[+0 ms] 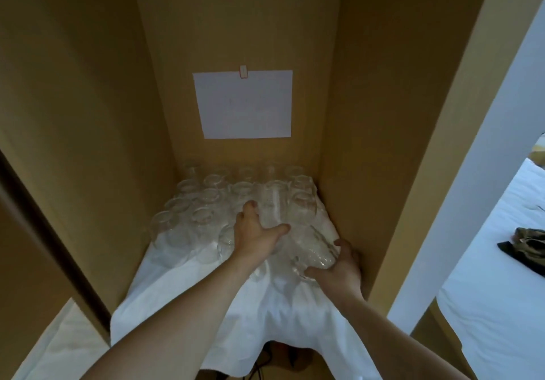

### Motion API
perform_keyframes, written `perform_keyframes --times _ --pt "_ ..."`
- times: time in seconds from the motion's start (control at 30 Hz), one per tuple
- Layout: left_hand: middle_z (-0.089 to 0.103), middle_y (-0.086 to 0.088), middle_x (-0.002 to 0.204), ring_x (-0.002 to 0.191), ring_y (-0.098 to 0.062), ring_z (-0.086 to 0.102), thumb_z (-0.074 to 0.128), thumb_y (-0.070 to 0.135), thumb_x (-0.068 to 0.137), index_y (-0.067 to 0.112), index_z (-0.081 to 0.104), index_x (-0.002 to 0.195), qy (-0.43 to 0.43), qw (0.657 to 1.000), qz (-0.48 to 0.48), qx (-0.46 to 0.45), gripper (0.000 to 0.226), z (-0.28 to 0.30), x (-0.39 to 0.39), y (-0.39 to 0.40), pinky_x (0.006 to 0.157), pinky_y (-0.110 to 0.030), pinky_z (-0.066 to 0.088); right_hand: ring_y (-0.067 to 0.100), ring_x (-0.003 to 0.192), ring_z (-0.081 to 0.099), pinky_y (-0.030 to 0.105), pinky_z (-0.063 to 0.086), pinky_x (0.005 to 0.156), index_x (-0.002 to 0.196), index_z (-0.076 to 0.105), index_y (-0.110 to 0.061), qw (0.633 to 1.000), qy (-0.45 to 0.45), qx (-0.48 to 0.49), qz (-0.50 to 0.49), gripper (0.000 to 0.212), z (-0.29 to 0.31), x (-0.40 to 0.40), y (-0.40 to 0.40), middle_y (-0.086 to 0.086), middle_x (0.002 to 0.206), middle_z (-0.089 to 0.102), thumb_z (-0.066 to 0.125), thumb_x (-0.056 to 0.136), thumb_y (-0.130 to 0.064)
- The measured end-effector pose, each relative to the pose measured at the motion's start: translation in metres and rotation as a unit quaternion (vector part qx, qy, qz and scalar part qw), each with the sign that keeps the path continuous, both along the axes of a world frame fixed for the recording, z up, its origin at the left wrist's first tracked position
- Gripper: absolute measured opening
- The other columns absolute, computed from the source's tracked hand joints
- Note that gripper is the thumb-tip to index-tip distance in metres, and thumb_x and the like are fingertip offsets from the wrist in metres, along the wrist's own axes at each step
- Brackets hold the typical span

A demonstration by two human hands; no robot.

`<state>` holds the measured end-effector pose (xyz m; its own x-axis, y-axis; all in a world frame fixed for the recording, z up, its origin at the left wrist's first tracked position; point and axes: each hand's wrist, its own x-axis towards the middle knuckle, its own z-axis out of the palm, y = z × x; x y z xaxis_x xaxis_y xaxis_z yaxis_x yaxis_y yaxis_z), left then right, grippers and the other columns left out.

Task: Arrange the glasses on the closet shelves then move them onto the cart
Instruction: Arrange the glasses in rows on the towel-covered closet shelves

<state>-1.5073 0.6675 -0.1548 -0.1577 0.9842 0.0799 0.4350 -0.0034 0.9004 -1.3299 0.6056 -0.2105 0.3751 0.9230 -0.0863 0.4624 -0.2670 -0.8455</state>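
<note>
Right hand [339, 264] grips glass [314, 251] against closet wall [351, 173].

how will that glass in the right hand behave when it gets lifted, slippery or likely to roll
The tilted glass gripped by the right hand looks clear and smooth, so probably slippery and breakable. Its round body would likely roll if laid down on the white cloth. Packed glasses alongside could be knocked.

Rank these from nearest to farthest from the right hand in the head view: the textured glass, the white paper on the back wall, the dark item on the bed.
From the right hand:
1. Textured glass, held in that hand.
2. White paper, up on the closet's back wall.
3. Dark item, far right on the bed, outside the closet.
</note>
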Motion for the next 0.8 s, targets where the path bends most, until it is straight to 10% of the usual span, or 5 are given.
perform_keyframes --times 0.37,0.63,0.8 --pt "0.053 -0.005 0.126 0.123 -0.033 0.045 0.083 0.028 0.073 0.016 0.043 0.131 0.442 0.893 -0.072 -0.04 0.072 0.04 0.0 0.006 0.087 -0.043 0.041 0.026 0.133 0.03 0.038 0.031 0.11 0.141 0.041 -0.023 0.899 -0.414 0.016 0.141 0.077 0.055 0.002 0.019 -0.001 0.142 0.032 0.069 0.071 -0.009" --pt "0.043 -0.015 0.131 0.123 -0.036 0.04 0.069 0.006 0.077 0.014 0.063 0.12 0.645 0.746 -0.164 0.04 0.045 0.023 0.02 0.007 0.103 -0.046 0.034 0.029 0.141 0.018 0.034 0.03 0.114 0.151 0.031 -0.032 0.881 -0.436 -0.002 0.182 0.089 0.056 0.006 0.035 0.007 0.153 0.022 0.066 0.076 0.002" --pt "0.049 -0.014 0.125 0.119 -0.033 0.044 0.063 0.001 0.076 0.008 0.061 0.121 0.638 0.738 -0.207 0.072 0.046 0.001 0.022 0.015 0.102 -0.04 0.035 0.034 0.145 0.017 0.041 0.027 0.117 0.152 0.029 -0.034 0.867 -0.46 0.03 0.191 0.083 0.035 -0.002 0.039 0.006 0.16 0.02 0.058 0.083 0.001"
